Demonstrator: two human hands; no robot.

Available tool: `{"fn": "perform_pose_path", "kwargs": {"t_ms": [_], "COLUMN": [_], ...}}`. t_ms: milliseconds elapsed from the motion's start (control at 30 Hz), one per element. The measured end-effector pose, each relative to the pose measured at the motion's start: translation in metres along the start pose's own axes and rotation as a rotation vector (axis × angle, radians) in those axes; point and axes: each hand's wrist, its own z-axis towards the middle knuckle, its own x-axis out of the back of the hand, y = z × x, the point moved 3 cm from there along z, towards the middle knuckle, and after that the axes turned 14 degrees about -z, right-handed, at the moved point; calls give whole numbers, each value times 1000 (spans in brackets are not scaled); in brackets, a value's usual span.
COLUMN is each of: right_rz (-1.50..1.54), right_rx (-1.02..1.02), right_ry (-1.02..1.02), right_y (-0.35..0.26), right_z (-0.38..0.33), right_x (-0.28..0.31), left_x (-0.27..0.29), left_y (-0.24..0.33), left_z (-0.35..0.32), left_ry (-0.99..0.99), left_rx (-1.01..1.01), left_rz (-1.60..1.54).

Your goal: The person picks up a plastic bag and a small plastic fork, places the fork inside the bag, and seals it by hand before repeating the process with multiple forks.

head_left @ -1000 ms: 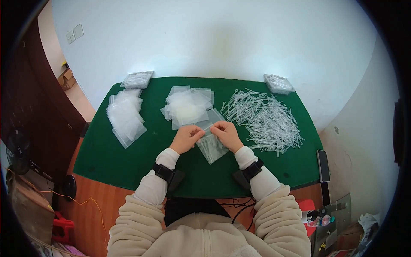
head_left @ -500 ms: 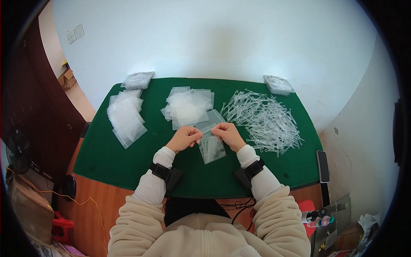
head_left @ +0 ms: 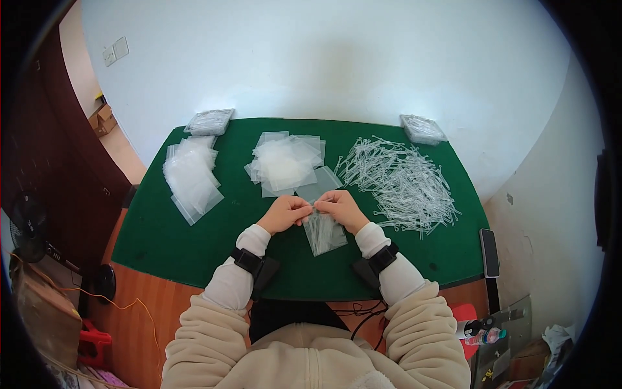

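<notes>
Both hands meet at the top edge of a small clear zip bag (head_left: 324, 237), which has thin clear sticks inside. My left hand (head_left: 285, 214) pinches the bag's upper left corner. Close beside it, my right hand (head_left: 341, 209) pinches the top edge, its fingertips almost touching the left ones. The bag hangs down toward me over the green table. Just beyond the hands lies an empty-looking clear bag (head_left: 319, 184), beside a pile of clear zip bags (head_left: 285, 161). Right of my right hand spreads a heap of clear plastic sticks with looped ends (head_left: 405, 185).
More clear bags (head_left: 192, 175) are fanned out at the left of the green table (head_left: 149, 233). Filled clear packs stand at the back left (head_left: 210, 122) and back right (head_left: 422, 129). A phone (head_left: 489, 251) lies at the right edge. A white wall (head_left: 337, 58) rises behind.
The filled bag has come slightly nearer to me. My right hand has slid left along its top edge, bringing my hands closer together.
</notes>
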Motion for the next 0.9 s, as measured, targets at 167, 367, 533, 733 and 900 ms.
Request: {"fn": "perform_pose_path", "kwargs": {"t_ms": [167, 367, 533, 733, 900], "right_rz": [-4, 6, -34, -105, -48], "right_rx": [-39, -23, -24, 11, -23], "right_ry": [60, 102, 52, 67, 162], "right_y": [6, 8, 1, 4, 11], "right_z": [4, 4, -2, 1, 6], "right_x": [20, 14, -6, -3, 22], "left_x": [1, 1, -4, -4, 1], "left_y": [4, 3, 6, 5, 8], "left_z": [-1, -1, -4, -3, -2], "left_ry": [20, 3, 53, 72, 120], "left_rx": [20, -11, -56, -66, -88], "left_rz": [6, 25, 46, 94, 100]}}
